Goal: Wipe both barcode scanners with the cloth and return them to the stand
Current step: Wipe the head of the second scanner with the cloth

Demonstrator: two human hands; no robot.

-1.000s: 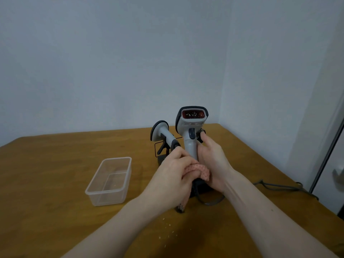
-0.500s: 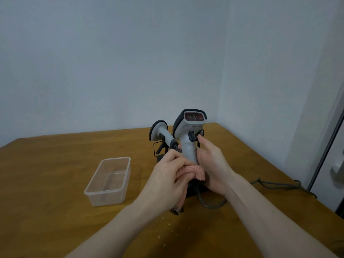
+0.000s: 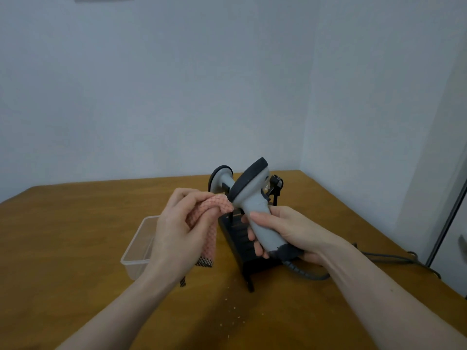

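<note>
Head view: right hand [image 3: 285, 231] grips the scanner [image 3: 255, 205] handle; left hand [image 3: 182, 223] pinches the cloth [image 3: 212, 210] beside it. Best rub its tilted head firmly, turning it.

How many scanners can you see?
2. One scanner is tilted in the right hand; the other scanner sits behind it on the black stand.

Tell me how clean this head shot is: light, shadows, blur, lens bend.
Head view: soft, dim, even light with no glare; faint shadows under the forearms on the table. The left hand with the cloth and the right hand gripping the scanner look slightly soft. Wide-angle bend tilts the door frame at the right edge.
</note>
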